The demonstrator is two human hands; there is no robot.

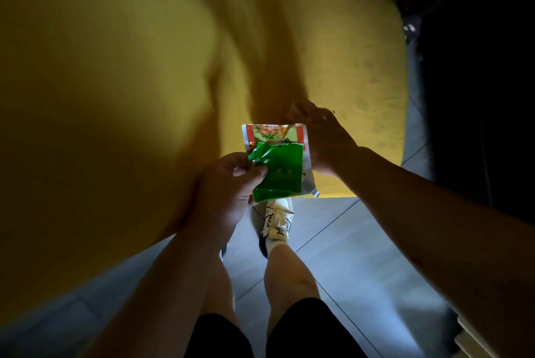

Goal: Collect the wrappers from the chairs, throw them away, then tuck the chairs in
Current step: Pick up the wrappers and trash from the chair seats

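At the centre of the frame, 2 wrappers overlap above the front edge of a yellow chair seat (347, 68). The left hand (231, 184) pinches the green wrapper (279, 172) by its left edge, thumb curled over the foil. Behind and slightly above it sits a silver wrapper with orange borders (275, 134) (its print is too blurred to read), and the right hand (321, 137) grips its right side, fingers curled around the edge. The chair's backrest (101, 82) fills the upper left of the frame. In the lower centre, a white sneaker (276, 221) stands on the grey tiled floor (362, 256), directly below the wrappers.
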